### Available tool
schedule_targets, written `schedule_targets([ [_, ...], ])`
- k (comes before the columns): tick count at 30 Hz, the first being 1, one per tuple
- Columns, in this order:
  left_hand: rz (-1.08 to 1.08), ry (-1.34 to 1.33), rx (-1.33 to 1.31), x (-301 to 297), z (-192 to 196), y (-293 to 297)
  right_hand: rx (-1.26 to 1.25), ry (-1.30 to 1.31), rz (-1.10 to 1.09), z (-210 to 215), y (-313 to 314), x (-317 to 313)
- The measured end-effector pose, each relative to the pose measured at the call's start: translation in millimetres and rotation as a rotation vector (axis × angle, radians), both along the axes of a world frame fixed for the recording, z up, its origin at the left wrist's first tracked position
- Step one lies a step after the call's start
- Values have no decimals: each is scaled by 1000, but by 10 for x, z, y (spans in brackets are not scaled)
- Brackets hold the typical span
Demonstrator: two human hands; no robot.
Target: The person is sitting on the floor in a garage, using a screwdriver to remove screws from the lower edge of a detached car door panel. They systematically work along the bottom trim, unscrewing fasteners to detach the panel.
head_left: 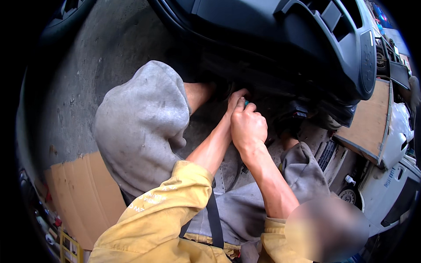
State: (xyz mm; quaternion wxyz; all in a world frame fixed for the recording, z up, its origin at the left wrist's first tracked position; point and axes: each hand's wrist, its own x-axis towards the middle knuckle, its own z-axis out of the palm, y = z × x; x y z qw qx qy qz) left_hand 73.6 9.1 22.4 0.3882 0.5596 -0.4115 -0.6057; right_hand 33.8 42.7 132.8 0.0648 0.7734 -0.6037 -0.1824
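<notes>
My right hand (249, 125) is closed in a fist round something mostly hidden. Only a small teal piece (247, 103) of it shows by the fingers, too little to name its kind. Just beyond, my left hand (237, 100) touches the right one, its fingers curled and partly lost in the shadow. What the left fingers hold cannot be made out. Both hands are low, between my spread knees, under the lower edge of a dark vehicle door (258, 33) with grey trim.
My grey-trousered left knee (140, 105) rises beside my left forearm. A cardboard sheet (85, 197) lies on the concrete floor (105, 48) at left. On the right are a brown-topped board (366, 118), a white vehicle (390, 188) and a blurred round patch.
</notes>
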Motion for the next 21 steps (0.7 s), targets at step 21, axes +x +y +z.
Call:
schedule_targets([
  [21, 125, 1137, 696, 77, 66, -115, -225, -323, -127, 124, -6, 48],
])
